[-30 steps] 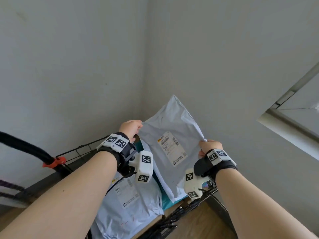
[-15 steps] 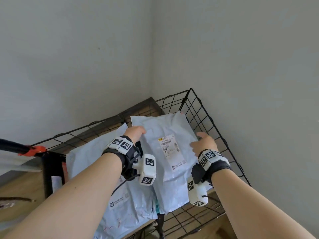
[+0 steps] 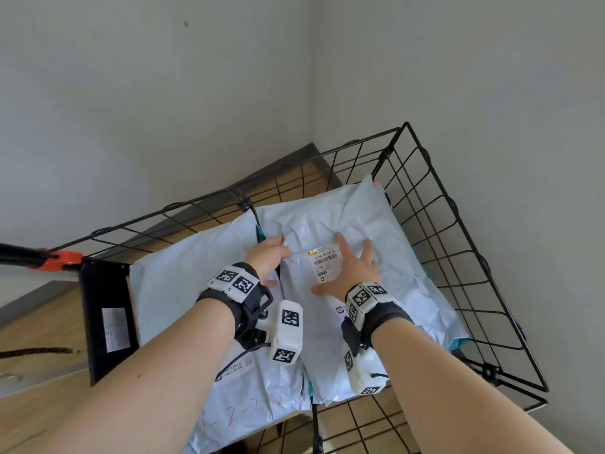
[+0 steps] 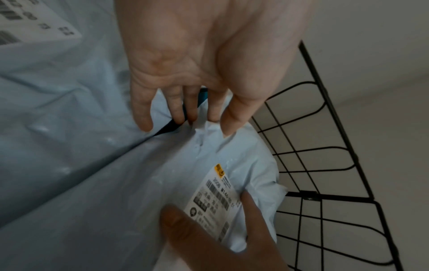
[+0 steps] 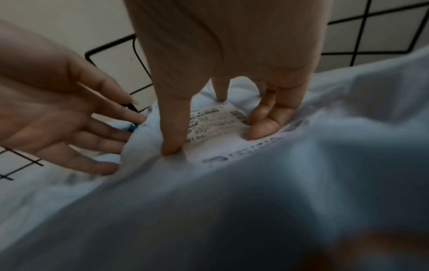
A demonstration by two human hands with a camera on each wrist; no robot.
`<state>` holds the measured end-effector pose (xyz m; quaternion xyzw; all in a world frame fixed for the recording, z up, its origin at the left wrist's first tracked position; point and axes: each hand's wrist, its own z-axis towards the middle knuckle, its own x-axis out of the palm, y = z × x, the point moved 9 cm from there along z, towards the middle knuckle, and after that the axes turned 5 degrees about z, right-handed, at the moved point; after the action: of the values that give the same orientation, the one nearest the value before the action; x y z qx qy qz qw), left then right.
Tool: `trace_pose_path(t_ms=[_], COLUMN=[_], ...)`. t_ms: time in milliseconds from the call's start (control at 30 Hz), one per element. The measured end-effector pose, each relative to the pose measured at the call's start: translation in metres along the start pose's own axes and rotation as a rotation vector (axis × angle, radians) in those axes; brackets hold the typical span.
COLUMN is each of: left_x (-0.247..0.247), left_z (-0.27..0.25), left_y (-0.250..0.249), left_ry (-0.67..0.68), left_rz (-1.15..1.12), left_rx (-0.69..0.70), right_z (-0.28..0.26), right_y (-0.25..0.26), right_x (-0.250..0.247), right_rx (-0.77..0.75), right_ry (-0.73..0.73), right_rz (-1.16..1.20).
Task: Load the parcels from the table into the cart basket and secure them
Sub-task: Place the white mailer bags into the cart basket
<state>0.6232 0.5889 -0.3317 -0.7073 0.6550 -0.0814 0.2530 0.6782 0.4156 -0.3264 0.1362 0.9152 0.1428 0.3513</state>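
My right hand (image 3: 350, 270) lies flat, fingers spread, on the top parcel (image 3: 376, 257); my left hand (image 3: 266, 258), fingers straight, touches its left edge, long axis toward the basket's (image 3: 458, 204) far corner.

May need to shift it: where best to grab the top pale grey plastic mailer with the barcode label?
Probably by the top pale grey plastic mailer's left edge, from above, beside the left hand. That edge is exposed; the black wire basket wall hems in the far and right sides, and the limp film bunches easily.
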Motion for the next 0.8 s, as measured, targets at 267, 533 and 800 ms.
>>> trace_pose_path(t_ms=[267, 533, 800], left_x=[0.007, -0.030, -0.079], left_z=[0.002, -0.036, -0.101], left_y=[0.013, -0.003, -0.046], left_ry=[0.015, -0.079, -0.098], left_rz=[-0.052, -0.075, -0.052], left_rx=[-0.008, 0.074, 0.244], right_z=[0.009, -0.012, -0.061], right_y=[-0.001, 0.001, 0.056], right_x=[0.009, -0.007, -0.044], right_rx=[0.016, 0.043, -0.062], right_ry=[0.025, 0.009, -0.184], right_rz=[-0.007, 0.100, 0.479])
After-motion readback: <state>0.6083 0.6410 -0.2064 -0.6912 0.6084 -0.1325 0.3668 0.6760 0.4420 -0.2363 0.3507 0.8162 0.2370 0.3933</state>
